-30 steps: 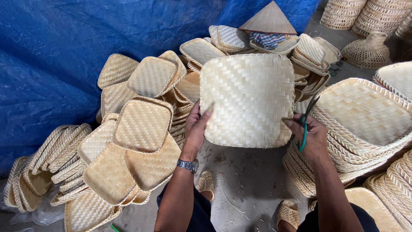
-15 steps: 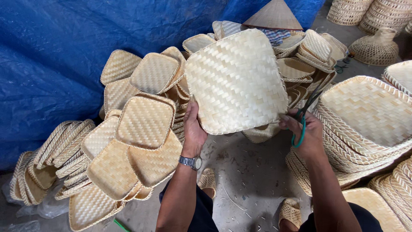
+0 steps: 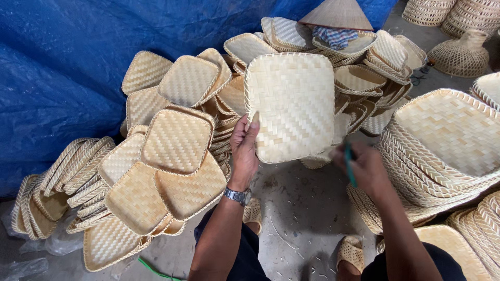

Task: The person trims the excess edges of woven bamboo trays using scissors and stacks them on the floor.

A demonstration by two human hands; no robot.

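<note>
My left hand (image 3: 245, 148) grips the lower left edge of a pale woven bamboo tray (image 3: 291, 104), held up with its underside towards me. A metal wristwatch (image 3: 237, 195) sits on that wrist. My right hand (image 3: 364, 166) is off the tray, lower right of it, closed around a green-handled tool (image 3: 350, 165) whose working end is hidden. The tray hangs in front of piles of similar woven trays.
Heaps of square woven trays (image 3: 172, 156) lie left against a blue tarpaulin (image 3: 67, 67). A tall stack of trays (image 3: 442, 140) stands right. A conical hat (image 3: 337, 14) tops the far pile. Round baskets (image 3: 458, 21) sit at top right. Sandalled feet (image 3: 350, 253) rest on grey concrete floor (image 3: 297, 208).
The tray has turned and moved left, now held by my left hand alone. My right hand has let go of its edge and dropped lower with the green tool.
</note>
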